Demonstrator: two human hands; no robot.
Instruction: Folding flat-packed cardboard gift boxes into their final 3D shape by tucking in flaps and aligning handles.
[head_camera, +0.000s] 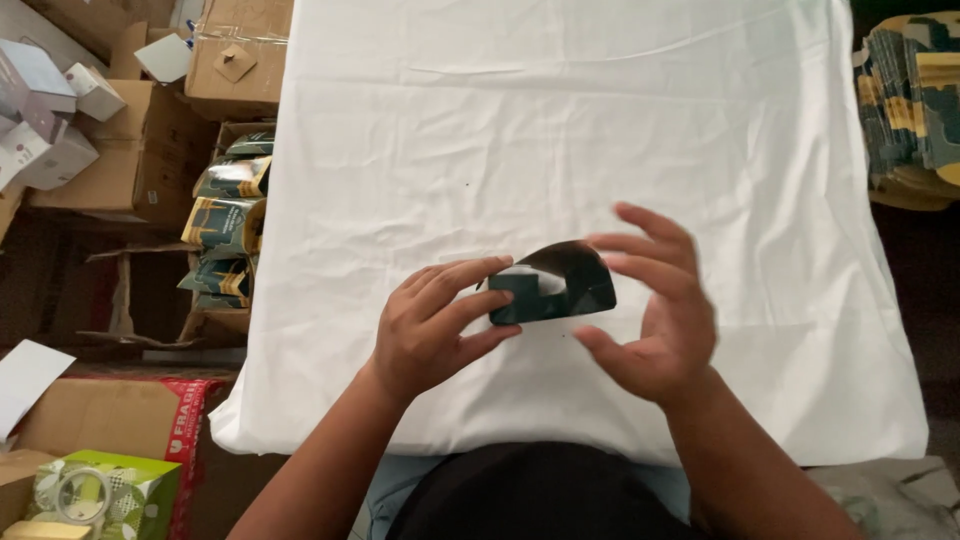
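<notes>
The left hand pinches a dark folded card just above the near part of the white-covered desk; the right hand hovers beside it, fingers spread. Creasing cleanly probably needs firm, even pressure.

Head view, looking down, close overhead

Hidden / cut off / blurred

Left hand fingers cover near end of dark green folded carton; right hand motion-blurred, contact w/ carton unclear. Stack of flat cartons cut by right edge; white boxes cut at left edge.
</notes>
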